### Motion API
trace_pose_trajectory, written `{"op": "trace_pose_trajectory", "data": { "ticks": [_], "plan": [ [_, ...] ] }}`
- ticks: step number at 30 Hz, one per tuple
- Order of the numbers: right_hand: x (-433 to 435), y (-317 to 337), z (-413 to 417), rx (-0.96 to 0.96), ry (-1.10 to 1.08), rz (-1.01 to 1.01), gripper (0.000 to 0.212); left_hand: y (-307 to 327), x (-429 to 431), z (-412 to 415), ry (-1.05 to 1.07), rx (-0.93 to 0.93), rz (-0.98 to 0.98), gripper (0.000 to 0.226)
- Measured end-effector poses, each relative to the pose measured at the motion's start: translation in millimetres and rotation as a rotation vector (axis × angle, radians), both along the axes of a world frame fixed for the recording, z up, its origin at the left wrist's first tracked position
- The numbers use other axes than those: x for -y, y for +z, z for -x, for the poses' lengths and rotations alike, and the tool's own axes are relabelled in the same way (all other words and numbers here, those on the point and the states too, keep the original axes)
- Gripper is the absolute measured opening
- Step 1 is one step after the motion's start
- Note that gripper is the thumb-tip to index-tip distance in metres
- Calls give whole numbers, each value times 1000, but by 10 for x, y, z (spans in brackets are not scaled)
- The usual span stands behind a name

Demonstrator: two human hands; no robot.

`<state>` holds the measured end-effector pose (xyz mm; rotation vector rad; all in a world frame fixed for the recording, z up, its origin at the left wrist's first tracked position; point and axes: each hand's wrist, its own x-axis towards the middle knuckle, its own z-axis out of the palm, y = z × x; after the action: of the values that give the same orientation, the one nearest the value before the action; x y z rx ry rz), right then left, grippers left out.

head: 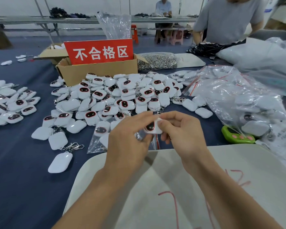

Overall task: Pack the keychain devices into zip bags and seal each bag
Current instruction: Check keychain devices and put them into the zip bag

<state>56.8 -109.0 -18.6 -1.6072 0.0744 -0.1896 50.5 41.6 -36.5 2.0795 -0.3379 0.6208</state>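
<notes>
Left hand (129, 141) curled its fingers round the left side of a white keychain device (151, 128), dark face up, and the right hand (183, 134) pinched that device's right side between thumb and forefinger, with a clear red-striped zip bag (156, 142) just beneath it, above the blue table (20, 171) beyond a pale tray (155, 180). Behind the hands lay a pile of loose devices (122, 96) before a cardboard box (97, 72) bearing a red sign (99, 51), and at the right a heap of bagged devices (238, 100) lay beside a green gadget (234, 136).
</notes>
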Motion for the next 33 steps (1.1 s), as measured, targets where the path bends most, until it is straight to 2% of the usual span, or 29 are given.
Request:
{"op": "trace_pose_trajectory", "data": {
  "ticks": [5, 8, 12, 17, 24, 26, 28, 30, 33],
  "plan": [
    [19, 41, 4, 14, 69, -30, 24, -13, -2, -17, -41, -54, 98, 27],
    [30, 42, 13, 18, 123, 3, 16, -12, -13, -40, -45, -86, 131, 15],
    [21, 25, 9, 26, 121, 25, 6, -18, -19, -52, -67, -108, 172, 14],
    [-6, 32, 18, 27, 111, 48, 22, -19, -30, -44, -102, -107, 155, 22],
    [3, 86, 27, -19, 146, 51, 27, 12, -24, -25, -100, -100, 155, 29],
    [65, 93, 2, -35, 96, 79, 27, 33, -19, -18, -73, -123, 158, 16],
    [179, 80, -52, -57, -50, 139, 25, 28, -22, -26, 15, -162, 149, 16],
    [298, 53, -106, -92, -178, 235, 22, 10, -4, -35, 104, -212, 20, 15],
    [353, 2, -145, -136, -261, 359, 22, -4, 109, -3, 230, -346, -368, 46]
  ]
}}
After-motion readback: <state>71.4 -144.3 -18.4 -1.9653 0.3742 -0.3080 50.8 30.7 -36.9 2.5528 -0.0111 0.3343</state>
